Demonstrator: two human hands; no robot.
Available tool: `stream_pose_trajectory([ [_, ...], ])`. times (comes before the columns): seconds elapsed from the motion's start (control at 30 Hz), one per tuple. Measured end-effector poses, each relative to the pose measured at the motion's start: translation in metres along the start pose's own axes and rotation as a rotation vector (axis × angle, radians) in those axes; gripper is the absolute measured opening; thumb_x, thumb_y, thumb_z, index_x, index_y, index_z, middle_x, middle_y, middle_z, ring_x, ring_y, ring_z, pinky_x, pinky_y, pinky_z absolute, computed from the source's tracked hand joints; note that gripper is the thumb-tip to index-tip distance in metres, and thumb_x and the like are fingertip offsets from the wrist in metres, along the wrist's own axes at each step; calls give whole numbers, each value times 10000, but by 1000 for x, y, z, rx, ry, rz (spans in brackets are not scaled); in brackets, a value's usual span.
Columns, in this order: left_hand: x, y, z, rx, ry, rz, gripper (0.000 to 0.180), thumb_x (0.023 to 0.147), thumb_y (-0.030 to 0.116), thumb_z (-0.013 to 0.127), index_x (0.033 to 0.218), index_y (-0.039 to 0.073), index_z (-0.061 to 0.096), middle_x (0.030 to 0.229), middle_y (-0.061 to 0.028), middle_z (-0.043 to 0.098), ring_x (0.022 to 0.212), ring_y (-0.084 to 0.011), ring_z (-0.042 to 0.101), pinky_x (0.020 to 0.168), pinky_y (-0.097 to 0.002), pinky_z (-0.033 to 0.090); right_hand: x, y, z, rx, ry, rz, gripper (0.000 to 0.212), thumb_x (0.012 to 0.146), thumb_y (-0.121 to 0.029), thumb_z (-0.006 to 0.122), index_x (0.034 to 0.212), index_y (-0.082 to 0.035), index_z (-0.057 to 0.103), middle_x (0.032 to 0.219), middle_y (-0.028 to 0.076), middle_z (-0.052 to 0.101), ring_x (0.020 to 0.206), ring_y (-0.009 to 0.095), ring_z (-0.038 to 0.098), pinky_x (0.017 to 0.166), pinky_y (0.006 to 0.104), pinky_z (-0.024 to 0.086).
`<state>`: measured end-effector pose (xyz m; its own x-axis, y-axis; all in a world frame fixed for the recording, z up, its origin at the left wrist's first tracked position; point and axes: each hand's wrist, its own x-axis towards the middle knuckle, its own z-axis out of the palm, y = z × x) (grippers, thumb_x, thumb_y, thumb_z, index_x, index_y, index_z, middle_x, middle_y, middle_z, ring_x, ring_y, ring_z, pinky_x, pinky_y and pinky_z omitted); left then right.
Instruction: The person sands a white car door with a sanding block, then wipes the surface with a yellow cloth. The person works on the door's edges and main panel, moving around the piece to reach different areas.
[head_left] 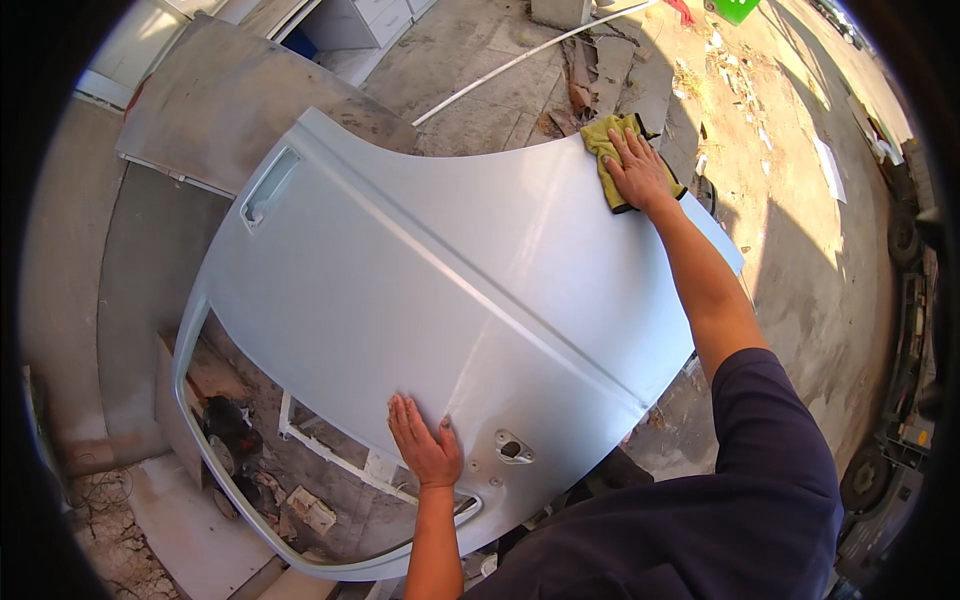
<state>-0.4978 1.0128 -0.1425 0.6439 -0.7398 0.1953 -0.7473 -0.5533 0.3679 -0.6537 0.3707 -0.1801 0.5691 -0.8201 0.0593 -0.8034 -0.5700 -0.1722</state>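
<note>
A pale blue-silver car door [400, 300] lies outer face up in front of me, its window frame toward the lower left. At its far right edge my right hand [642, 175] holds a yellow-green cloth [602, 140] with a dark border down against the panel, fingers stretched over it. Near the window opening, my left hand [428, 450] rests flat on the door skin, fingers extended and nothing in it. Right of that hand is a small oval cutout [514, 447]. The handle recess [271, 188] sits at the upper left.
A worn flat board [230, 100] stands beyond the door's upper left corner. A long white pole [530, 55] lies on the concrete. Through the window opening show a white frame piece [340, 455] and debris. Vehicle parts with wheels [865, 478] line the far right.
</note>
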Motion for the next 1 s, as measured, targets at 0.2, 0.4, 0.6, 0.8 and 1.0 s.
stream_pose_trajectory([
  [0.2,-5,-2,-1,-1,-13,-49,761,1097,331,669,1696,-82,444,1792,-312,409,1677,-515,366,1389,-641,259,-46,-11,11,-49,2,324,739,1202,-564,370,1855,-228,288,1920,136,267,1772,396,217,1441,535,143],
  [0.4,-1,-1,-5,-8,-13,-58,788,1091,361,692,1715,-46,438,1819,-274,394,1704,-478,337,1394,-630,258,-27,-73,23,-150,-11,279,850,1174,-612,417,1858,-133,255,1912,244,218,1772,456,172,1428,584,116],
  [0.6,-6,-4,-8,-3,-61,-131,801,1084,392,712,1720,-18,448,1835,-243,385,1721,-454,316,1400,-624,250,3,-259,40,-47,-67,-311,854,1146,-611,505,1840,-150,315,1898,227,269,1761,428,222,1428,566,155],
  [0.8,0,0,-8,-4,-66,-126,802,1085,413,722,1711,-19,468,1830,-257,389,1712,-462,337,1395,-618,271,86,-421,67,108,-122,-421,898,1147,-633,464,1829,-73,301,1902,252,226,1764,411,229,1430,533,202],
  [1.0,0,-2,-11,-15,-88,-141,809,1067,393,752,1704,-21,472,1819,-265,401,1700,-481,349,1378,-638,287,191,-515,102,209,-141,-446,810,1172,-602,422,1840,-159,307,1928,184,185,1772,369,223,1416,489,285],
])
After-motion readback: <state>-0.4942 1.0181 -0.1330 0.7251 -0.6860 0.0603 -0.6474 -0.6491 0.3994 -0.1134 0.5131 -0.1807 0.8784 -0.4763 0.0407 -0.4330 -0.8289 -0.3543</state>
